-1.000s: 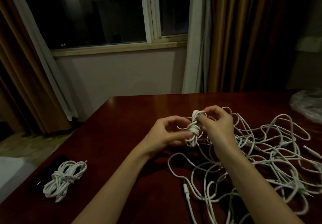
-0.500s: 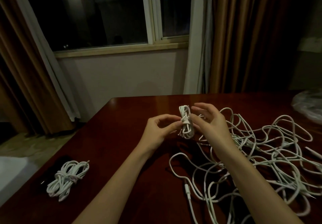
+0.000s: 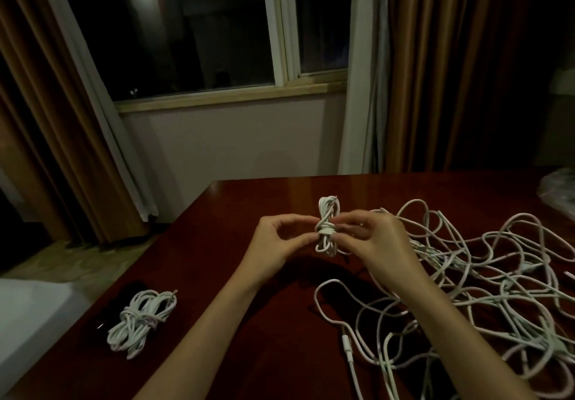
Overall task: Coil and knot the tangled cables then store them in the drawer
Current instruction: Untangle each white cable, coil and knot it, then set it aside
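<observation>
I hold the little white cable bundle (image 3: 327, 227) up over the dark red table (image 3: 236, 275), standing up tall, with a knot around its middle. My left hand (image 3: 273, 244) pinches it on one side and my right hand (image 3: 378, 241) pinches it on the other. The tangled cables (image 3: 485, 284) lie to my right, and a tied bundle (image 3: 141, 321) rests near the table's left edge.

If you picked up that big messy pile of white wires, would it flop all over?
Probably. The loose cable pile lies in thin, limp loops, so strands would likely dangle and drag. The loops cross each other, so they may snag. It looks light.
</observation>
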The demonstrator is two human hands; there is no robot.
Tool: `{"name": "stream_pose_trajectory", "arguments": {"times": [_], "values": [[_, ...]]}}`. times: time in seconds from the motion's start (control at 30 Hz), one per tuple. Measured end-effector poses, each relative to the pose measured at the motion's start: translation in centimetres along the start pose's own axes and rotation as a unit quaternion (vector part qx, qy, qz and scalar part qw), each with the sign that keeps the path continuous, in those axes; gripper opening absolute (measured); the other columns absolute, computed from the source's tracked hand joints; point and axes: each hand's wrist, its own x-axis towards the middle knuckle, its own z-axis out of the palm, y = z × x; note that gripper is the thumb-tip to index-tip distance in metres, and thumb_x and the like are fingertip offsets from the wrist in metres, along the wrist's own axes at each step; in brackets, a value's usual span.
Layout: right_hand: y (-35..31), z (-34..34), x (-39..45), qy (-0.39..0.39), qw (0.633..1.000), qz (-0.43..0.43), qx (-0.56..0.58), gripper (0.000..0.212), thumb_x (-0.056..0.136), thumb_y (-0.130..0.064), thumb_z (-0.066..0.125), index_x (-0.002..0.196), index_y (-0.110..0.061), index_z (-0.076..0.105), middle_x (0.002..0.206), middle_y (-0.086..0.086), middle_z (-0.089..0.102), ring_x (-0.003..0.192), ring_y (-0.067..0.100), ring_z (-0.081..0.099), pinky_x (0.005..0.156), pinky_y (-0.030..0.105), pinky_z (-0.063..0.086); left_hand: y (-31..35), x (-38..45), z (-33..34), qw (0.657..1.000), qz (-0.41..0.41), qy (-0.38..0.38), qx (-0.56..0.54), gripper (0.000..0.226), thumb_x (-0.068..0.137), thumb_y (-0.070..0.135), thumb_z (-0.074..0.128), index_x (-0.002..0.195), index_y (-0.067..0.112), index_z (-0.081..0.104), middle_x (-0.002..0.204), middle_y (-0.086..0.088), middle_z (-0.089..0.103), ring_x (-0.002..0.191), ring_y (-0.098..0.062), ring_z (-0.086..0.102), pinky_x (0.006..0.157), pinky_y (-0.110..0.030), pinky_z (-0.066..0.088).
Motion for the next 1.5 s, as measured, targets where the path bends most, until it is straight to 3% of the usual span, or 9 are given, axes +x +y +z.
{"name": "stream_pose_trajectory", "arguments": {"times": [0.07,0.23,0.53,0.63,0.9,1.0,1.23,1.37,1.5], "values": [[-0.1,0.5,-0.2,-0.005,0.999,-0.024,-0.028,0.022,0.079,-0.018,0.077,0.101,-0.016,0.074,0.091,-0.012,0.071,0.088,-0.005,0.067,0.08,0.013,0.053,0.1,-0.6,-0.8,0.998,0.015,-0.003,0.062,0.021,0.081,0.01,0.076,0.102,0.015,0.075,0.098,0.006,0.075,0.097,-0.005,0.069,0.085,-0.02,0.053],[-1.7,2.3,-0.9,-0.017,0.994,-0.057,-0.09,0.022,0.079,-0.032,0.076,0.098,-0.021,0.076,0.086,-0.012,0.072,0.078,-0.005,0.066,0.071,0.008,0.051,1.2,-2.3,-3.5,0.975,0.077,-0.006,0.208,0.021,0.08,0.015,0.077,0.1,0.021,0.076,0.092,0.019,0.071,0.092,0.007,0.066,0.081,-0.008,0.047],[-5.8,9.0,-2.1,-0.116,0.984,-0.084,-0.103,0.02,0.082,-0.031,0.074,0.1,-0.021,0.075,0.093,-0.007,0.073,0.075,-0.004,0.063,0.066,0.01,0.051,2.6,-7.6,-11.1,0.949,-0.045,-0.058,0.306,0.025,0.084,0.022,0.073,0.109,0.027,0.073,0.102,0.016,0.072,0.094,0.011,0.063,0.086,-0.009,0.047],[-6.2,11.2,-3.1,-0.116,0.986,-0.087,-0.081,0.021,0.082,-0.031,0.075,0.101,-0.022,0.075,0.093,-0.008,0.073,0.077,-0.004,0.064,0.073,0.013,0.054,2.1,-9.5,-12.8,0.966,-0.098,-0.043,0.234,0.02,0.09,0.019,0.066,0.109,0.022,0.073,0.094,0.01,0.075,0.09,-0.001,0.069,0.084,-0.022,0.054],[-6.9,11.0,-2.0,-0.107,0.988,-0.085,-0.068,0.019,0.079,-0.029,0.077,0.097,-0.022,0.075,0.08,-0.019,0.065,0.075,-0.007,0.063,0.068,0.006,0.049,1.9,-9.2,-10.9,0.984,-0.113,0.13,0.037,0.009,0.082,0.012,0.074,0.089,0.008,0.077,0.08,-0.004,0.075,0.074,-0.014,0.072,0.062,-0.019,0.053],[-6.3,9.6,-1.0,-0.12,0.984,-0.086,-0.097,0.02,0.08,-0.029,0.076,0.099,-0.022,0.075,0.081,-0.018,0.065,0.075,-0.007,0.063,0.069,0.008,0.051,1.6,-8.0,-9.3,0.98,-0.149,0.126,-0.036,0.011,0.083,0.015,0.073,0.091,0.007,0.076,0.084,-0.007,0.075,0.077,-0.014,0.071,0.062,-0.021,0.055],[-3.7,7.7,-1.2,-0.121,0.976,-0.087,-0.156,0.021,0.082,-0.031,0.074,0.101,-0.023,0.075,0.087,-0.012,0.066,0.075,-0.002,0.061,0.07,0.017,0.053,0.5,-5.9,-6.4,0.982,-0.178,0.051,-0.047,0.007,0.084,0.019,0.073,0.088,0.015,0.076,0.086,-0.003,0.075,0.08,-0.013,0.07,0.066,-0.021,0.053],[-2.8,6.9,-0.8,-0.133,0.986,-0.043,-0.09,0.019,0.085,-0.034,0.069,0.101,-0.025,0.074,0.084,-0.012,0.067,0.078,-0.004,0.063,0.068,0.01,0.049,0.1,-4.7,-5.7,0.971,-0.205,0.06,-0.105,0.007,0.082,0.015,0.073,0.087,0.012,0.076,0.083,-0.003,0.075,0.076,-0.011,0.071,0.062,-0.018,0.052],[-1.8,6.2,-0.1,-0.048,0.993,0.077,0.078,0.01,0.085,-0.022,0.071,0.091,-0.015,0.065,0.074,0.0,0.069,0.067,0.01,0.069,0.064,0.022,0.052,-0.5,-4.1,-4.6,0.964,-0.207,0.069,-0.15,0.018,0.077,0.015,0.076,0.092,0.006,0.076,0.087,-0.008,0.075,0.079,-0.016,0.071,0.064,-0.019,0.052]]}}
